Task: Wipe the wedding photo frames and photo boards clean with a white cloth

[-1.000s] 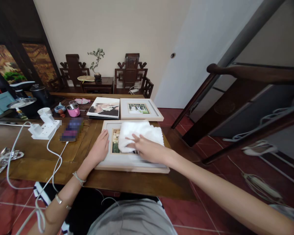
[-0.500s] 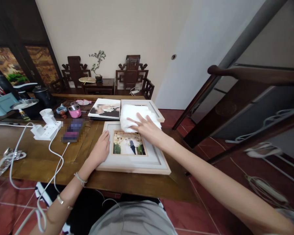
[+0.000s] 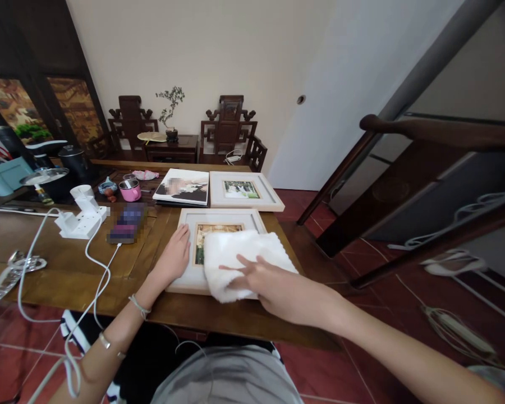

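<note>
A picture frame (image 3: 187, 275) with a pale wooden border lies flat on the table before me, a small photo in its middle. My left hand (image 3: 175, 255) rests on the frame's left edge, fingers stretched out flat. Under my right hand (image 3: 261, 280) is a folded white cloth (image 3: 231, 247), held against the frame's right and lower part, with the fingers partly spread over it. The cloth hides much of the photo and hangs over the front edge.
Behind lie a second picture frame (image 3: 273, 196) and a photo album (image 3: 180, 185). To the left are a white power strip (image 3: 84, 223) with cables, a phone (image 3: 127, 223), a pink cup (image 3: 130, 191) and a silvery object (image 3: 14, 275). A dark wooden chair (image 3: 437, 146) stands at right.
My right hand has drawn the cloth toward me, from the frame's far edge to its near right part. The second frame's photo is now uncovered. My left hand stays put.
</note>
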The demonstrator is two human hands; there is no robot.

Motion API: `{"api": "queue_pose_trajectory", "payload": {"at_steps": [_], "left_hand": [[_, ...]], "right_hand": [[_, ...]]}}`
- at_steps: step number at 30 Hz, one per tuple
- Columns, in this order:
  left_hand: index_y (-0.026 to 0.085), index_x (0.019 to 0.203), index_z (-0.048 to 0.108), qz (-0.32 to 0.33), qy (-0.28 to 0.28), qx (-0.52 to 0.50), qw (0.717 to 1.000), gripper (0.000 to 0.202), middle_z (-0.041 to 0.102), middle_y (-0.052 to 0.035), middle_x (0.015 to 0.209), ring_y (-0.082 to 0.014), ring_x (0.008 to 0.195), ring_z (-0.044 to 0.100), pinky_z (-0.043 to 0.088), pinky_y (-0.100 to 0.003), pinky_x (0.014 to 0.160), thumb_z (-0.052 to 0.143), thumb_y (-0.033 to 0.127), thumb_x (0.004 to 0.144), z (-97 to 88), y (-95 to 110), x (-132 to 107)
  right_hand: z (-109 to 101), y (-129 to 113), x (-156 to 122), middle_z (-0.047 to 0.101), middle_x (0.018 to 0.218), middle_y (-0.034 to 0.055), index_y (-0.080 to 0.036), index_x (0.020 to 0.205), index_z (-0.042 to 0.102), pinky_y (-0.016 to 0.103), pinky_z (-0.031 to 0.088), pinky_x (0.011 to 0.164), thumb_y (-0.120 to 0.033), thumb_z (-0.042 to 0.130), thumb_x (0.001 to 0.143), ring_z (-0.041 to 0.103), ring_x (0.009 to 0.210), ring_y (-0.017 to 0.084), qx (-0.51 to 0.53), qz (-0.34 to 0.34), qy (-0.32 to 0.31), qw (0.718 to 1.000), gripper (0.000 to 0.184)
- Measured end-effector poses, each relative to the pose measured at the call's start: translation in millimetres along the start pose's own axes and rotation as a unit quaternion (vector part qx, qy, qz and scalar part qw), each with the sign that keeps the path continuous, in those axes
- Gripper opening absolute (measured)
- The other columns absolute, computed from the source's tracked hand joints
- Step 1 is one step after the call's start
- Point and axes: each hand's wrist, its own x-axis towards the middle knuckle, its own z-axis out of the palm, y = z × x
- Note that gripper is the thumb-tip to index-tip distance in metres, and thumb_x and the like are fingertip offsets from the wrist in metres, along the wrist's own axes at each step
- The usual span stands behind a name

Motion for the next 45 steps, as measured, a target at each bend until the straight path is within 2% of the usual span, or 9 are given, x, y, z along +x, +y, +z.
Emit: {"api": "queue_pose_trajectory", "payload": {"at_steps": [5,12,15,19,25,29,35,40,45], "left_hand": [[0.003,0.132,0.046,0.001,0.0,0.007,1.0,0.046,0.041,-0.0213,0.144,-0.0265,0.139,0.031,0.028,-0.049,0.114,0.03,0.019,0.092,0.2,-0.6,0.4],[0.004,0.133,0.045,0.005,-0.006,0.007,1.0,0.046,0.039,-0.0207,0.146,-0.0267,0.14,0.03,0.027,-0.05,0.114,0.031,0.021,0.092,-0.5,-2.1,-0.3],[0.006,0.133,0.046,0.013,-0.009,0.014,1.0,0.045,0.041,-0.0192,0.145,-0.026,0.14,0.029,0.027,-0.049,0.114,0.032,0.021,0.092,-0.4,-3.4,-0.6],[0.006,0.133,0.046,0.013,-0.016,0.02,1.0,0.045,0.042,-0.0196,0.144,-0.0269,0.14,0.029,0.027,-0.05,0.114,0.031,0.024,0.094,-0.8,-2.0,-1.3],[0.008,0.137,0.04,-0.001,-0.034,0.03,0.999,0.046,0.04,-0.0165,0.146,-0.0274,0.144,0.016,0.024,-0.055,0.113,0.026,0.022,0.095,-2.4,2.0,-3.2],[0.007,0.135,0.043,0.017,-0.029,0.032,0.999,0.046,0.043,-0.0174,0.144,-0.0254,0.143,0.021,0.025,-0.049,0.115,0.025,0.023,0.095,-3.1,0.4,-2.7],[0.006,0.134,0.043,0.013,-0.02,0.006,1.0,0.047,0.043,-0.0179,0.144,-0.0244,0.14,0.028,0.027,-0.046,0.115,0.024,0.025,0.096,-5.0,1.6,-0.9],[0.008,0.142,0.033,-0.033,-0.013,-0.055,0.998,0.054,0.036,-0.0178,0.148,-0.0236,0.14,0.03,0.024,-0.042,0.116,0.027,0.038,0.097,-9.6,8.2,0.1],[0.015,0.147,0.021,-0.061,-0.006,-0.094,0.994,0.059,0.023,-0.0121,0.155,-0.023,0.144,0.017,0.013,-0.05,0.116,0.024,0.046,0.097,-13.0,15.1,-0.8]], "right_hand": [[9.7,-1.6,3.6,0.034,0.15,0.0026,-0.027,0.132,0.053,0.064,0.029,0.105,0.013,0.035,0.059,0.019,0.14,0.035,-0.002,0.006,0.029,1.0,0.085],[0.8,81.2,71.1,0.028,0.153,0.0073,-0.022,0.137,0.046,0.068,0.026,0.103,0.012,0.038,0.064,0.017,0.14,0.038,-0.111,0.116,0.152,0.975,0.081],[-3.6,96.9,91.7,0.026,0.153,0.0095,-0.018,0.137,0.046,0.073,0.026,0.098,0.011,0.037,0.066,0.015,0.139,0.043,-0.123,0.145,0.171,0.967,0.077],[5.8,75.5,91.1,0.029,0.152,0.0065,-0.022,0.132,0.054,0.076,0.023,0.097,0.011,0.038,0.068,0.016,0.138,0.044,-0.121,0.125,0.141,0.975,0.074],[-4.2,9.0,33.4,0.041,0.147,0.0077,-0.024,0.13,0.055,0.067,0.033,0.098,0.01,0.038,0.068,0.025,0.137,0.04,-0.027,0.025,-0.011,0.999,0.072],[-10.1,-11.0,12.9,0.054,0.136,0.0093,-0.025,0.128,0.056,0.058,0.037,0.1,0.01,0.037,0.069,0.031,0.136,0.034,0.023,-0.014,-0.058,0.998,0.071],[10.8,14.2,57.3,0.025,0.154,0.0056,-0.024,0.135,0.05,0.072,0.023,0.101,0.005,0.046,0.072,0.014,0.139,0.044,-0.068,0.042,0.033,0.996,0.069],[4.9,42.5,107.8,0.02,0.156,0.0073,-0.022,0.139,0.044,0.071,0.026,0.1,0.006,0.041,0.076,0.011,0.139,0.044,-0.147,0.084,0.089,0.981,0.069],[4.4,32.7,125.1,0.022,0.155,0.0074,-0.023,0.135,0.049,0.074,0.022,0.1,0.001,0.043,0.081,0.01,0.139,0.045,-0.148,0.098,0.08,0.981,0.059]]}}
